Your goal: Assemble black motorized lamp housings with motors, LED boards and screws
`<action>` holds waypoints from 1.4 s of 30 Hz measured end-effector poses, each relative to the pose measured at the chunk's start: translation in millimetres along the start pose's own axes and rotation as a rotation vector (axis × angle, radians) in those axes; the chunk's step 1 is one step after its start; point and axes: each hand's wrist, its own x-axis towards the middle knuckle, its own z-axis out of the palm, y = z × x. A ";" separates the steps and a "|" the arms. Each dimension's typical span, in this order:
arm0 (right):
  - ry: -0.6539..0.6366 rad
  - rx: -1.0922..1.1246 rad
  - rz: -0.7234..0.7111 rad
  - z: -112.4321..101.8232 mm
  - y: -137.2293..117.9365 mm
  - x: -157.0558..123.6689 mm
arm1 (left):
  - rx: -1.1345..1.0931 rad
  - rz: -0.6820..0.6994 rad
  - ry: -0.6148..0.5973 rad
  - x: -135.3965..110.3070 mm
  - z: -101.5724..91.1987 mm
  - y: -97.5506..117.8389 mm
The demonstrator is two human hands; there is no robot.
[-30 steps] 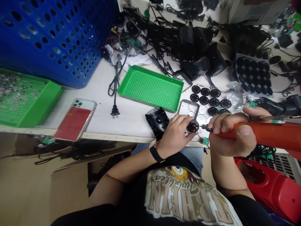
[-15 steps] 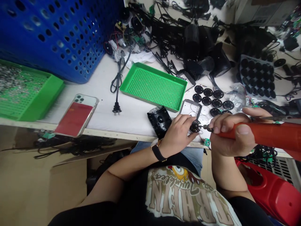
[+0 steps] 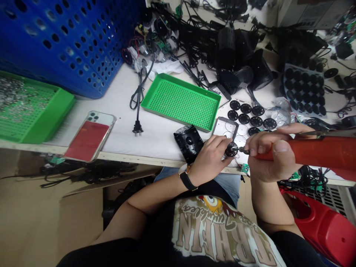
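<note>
My right hand (image 3: 274,154) is wrapped round an orange power screwdriver (image 3: 314,150), held almost level. Its bit points left, at a small round black disc (image 3: 231,149) near the front of the table. The fingertips and thumb of my left hand (image 3: 213,154) grip that disc from its left side. Just left of this hand lies a black moulded housing (image 3: 189,142). A grey frame-like part (image 3: 228,124) is behind the fingers. A small green circuit board (image 3: 244,168) with thin wires sits at the table edge below the bit.
Several black discs (image 3: 256,121) lie in rows behind my hands. A green perforated tray (image 3: 180,102), a plug cord (image 3: 137,128), a phone (image 3: 90,136) and a blue crate (image 3: 91,48) are leftward. A second green tray (image 3: 59,111) holds small metal pieces. Black cables (image 3: 191,40) crowd the back.
My right hand and the screwdriver have shifted slightly, with the screwdriver's rear end raised. More of the disc's face shows now. My left hand has stayed in place.
</note>
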 end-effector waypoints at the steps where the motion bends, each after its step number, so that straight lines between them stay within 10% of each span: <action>1: 0.002 -0.015 0.017 0.1 -0.2 0.3 | 0.002 0.004 0.001 0.0 0.0 0.0; 16: 0.112 -0.016 -0.023 -1.4 7.0 16.0 | 0.073 0.035 0.016 -0.8 1.5 1.2; 27: 0.135 -0.419 -0.025 -55.0 20.8 28.3 | 0.112 0.043 -0.024 -2.1 -3.8 4.9; 30: 0.015 -0.477 -0.002 -69.7 2.0 -6.3 | -0.026 0.073 0.012 -7.9 -6.7 11.1; 35: -0.648 -0.424 0.362 -91.7 -21.9 -53.9 | -0.363 -0.096 -0.071 -19.0 -14.3 20.1; 42: -0.374 -0.378 0.287 -81.3 -27.7 -79.5 | -1.262 -0.579 -0.253 -27.0 -24.7 18.1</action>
